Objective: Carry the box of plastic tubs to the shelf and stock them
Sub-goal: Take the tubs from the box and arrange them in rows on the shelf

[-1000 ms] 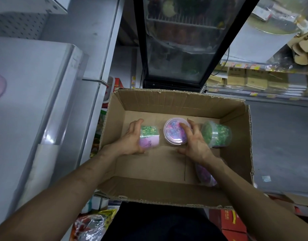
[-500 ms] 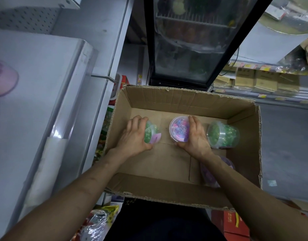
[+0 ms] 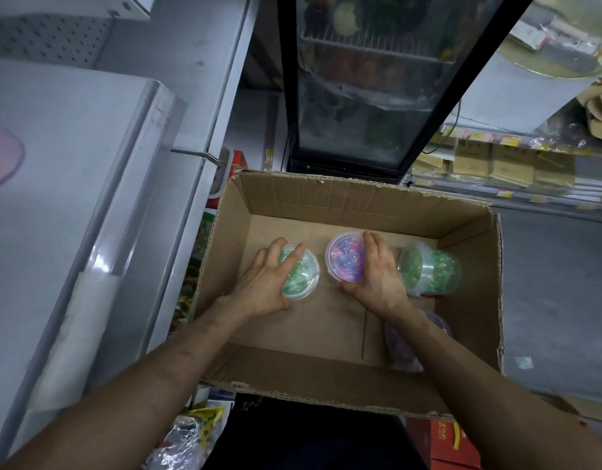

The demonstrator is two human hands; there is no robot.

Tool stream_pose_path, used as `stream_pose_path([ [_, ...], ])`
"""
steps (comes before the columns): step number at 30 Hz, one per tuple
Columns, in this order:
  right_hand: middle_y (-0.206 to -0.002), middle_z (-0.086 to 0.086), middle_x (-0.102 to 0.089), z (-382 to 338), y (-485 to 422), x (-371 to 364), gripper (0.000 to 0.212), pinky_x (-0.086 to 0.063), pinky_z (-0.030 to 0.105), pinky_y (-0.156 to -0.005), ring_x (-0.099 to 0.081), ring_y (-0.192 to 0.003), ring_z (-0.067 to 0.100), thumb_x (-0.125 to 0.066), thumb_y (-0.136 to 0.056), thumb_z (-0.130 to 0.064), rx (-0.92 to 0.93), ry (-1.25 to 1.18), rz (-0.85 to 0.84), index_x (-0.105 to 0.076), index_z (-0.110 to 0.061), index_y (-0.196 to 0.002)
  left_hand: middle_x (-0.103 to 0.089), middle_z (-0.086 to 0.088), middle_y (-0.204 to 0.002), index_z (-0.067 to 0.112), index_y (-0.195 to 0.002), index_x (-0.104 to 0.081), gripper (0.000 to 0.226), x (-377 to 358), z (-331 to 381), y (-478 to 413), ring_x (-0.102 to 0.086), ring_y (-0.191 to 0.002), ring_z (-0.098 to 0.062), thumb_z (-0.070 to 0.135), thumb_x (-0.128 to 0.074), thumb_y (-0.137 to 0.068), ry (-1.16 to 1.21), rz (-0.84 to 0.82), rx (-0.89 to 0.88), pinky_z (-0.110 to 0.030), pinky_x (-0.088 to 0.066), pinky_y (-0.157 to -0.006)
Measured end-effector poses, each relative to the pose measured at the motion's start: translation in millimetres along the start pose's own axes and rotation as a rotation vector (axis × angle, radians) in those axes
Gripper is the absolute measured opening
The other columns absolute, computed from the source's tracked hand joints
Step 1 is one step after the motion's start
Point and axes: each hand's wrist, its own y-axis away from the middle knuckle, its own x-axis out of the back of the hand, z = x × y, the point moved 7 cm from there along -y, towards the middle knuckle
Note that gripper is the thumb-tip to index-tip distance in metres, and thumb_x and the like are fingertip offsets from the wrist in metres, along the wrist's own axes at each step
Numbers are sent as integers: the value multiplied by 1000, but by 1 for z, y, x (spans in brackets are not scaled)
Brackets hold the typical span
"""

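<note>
An open cardboard box (image 3: 360,195) sits in front of me, seen from above. Inside it my left hand (image 3: 265,286) grips a clear tub of green beads (image 3: 303,276), its lid facing up. Beside it my right hand (image 3: 377,279) grips a clear tub of pink and purple beads (image 3: 345,259), fingers curled round its right side. A third tub with green beads (image 3: 428,269) lies on its side just right of that hand. Under my right forearm a purple tub (image 3: 401,347) lies partly hidden near the box's front right corner.
A white chest freezer (image 3: 72,184) runs along the left. A black glass-door fridge (image 3: 367,89) stands behind the box. Store shelves with packaged goods (image 3: 496,164) are at the back right. Grey floor (image 3: 557,283) lies to the right, red cartons (image 3: 442,442) below the box.
My left hand has turned its green tub from lying sideways to lid up. The right hand keeps its hold on the pink tub. The view has shifted slightly.
</note>
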Motion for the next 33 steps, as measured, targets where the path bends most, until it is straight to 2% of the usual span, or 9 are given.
stream_pose_path([
  [7,-166,7,-24,-6,3,32,123,-24,36,-123,-25,-152,24,-85,-72,-55,101,-15,-45,-16,-13,-164,-23,1,-162,24,-165,-14,128,17,-9,5,-36,-142,-28,54,-90,-66,146,39,156,-42,-40,-116],
  [14,-154,0,-34,-40,2,89,117,-40,34,-112,-38,-140,19,-87,-68,-59,332,-31,-88,-24,-20,-159,-31,5,-157,23,-165,-23,130,58,0,60,-45,-136,-17,62,-88,-59,353,180,349,-30,-40,-113],
  [19,-143,-6,-42,-95,12,130,106,-40,26,-101,-47,-129,12,-89,-66,-59,562,-30,-187,-38,-24,-152,-27,3,-155,24,-164,-26,121,98,29,131,-41,-138,-15,56,-89,-66,380,401,458,-22,-31,-111],
  [23,-137,-9,-46,-149,36,152,95,-49,31,-101,-55,-119,11,-90,-64,-58,744,-16,-288,-46,-32,-144,-27,5,-152,24,-164,-28,116,124,55,202,-39,-136,-11,48,-93,-71,456,591,566,-21,-28,-112],
  [25,-134,-10,-47,-179,53,157,81,-49,27,-98,-56,-116,9,-92,-68,-49,821,-33,-338,-47,-38,-134,-33,7,-146,26,-160,-37,107,136,69,240,-41,-131,-8,43,-95,-71,479,670,601,-18,-29,-109],
  [27,-136,-7,-48,-211,72,158,76,-49,29,-102,-56,-118,10,-93,-72,-41,902,-25,-377,-50,-31,-134,-39,7,-141,25,-156,-44,100,146,79,280,-42,-127,-8,41,-95,-71,479,744,655,-14,-29,-101],
  [29,-139,-6,-47,-243,90,153,87,-48,36,-108,-55,-123,14,-92,-72,-45,983,0,-401,-48,-23,-144,-43,3,-142,21,-154,-47,100,150,85,320,-47,-127,-13,47,-94,-70,446,778,723,-21,-35,-98],
  [31,-136,-6,-49,-271,112,144,84,-50,39,-107,-56,-122,16,-93,-71,-48,1060,-6,-437,-49,-29,-140,-43,2,-145,19,-154,-47,106,147,89,361,-53,-124,-19,55,-93,-67,456,809,796,-33,-48,-93],
  [33,-142,-5,-51,-297,134,132,91,-48,41,-110,-55,-127,16,-92,-68,-53,1119,-15,-455,-50,-27,-144,-41,2,-152,18,-158,-43,113,141,91,404,-50,-131,-17,58,-93,-65,456,843,873,-31,-43,-104],
])
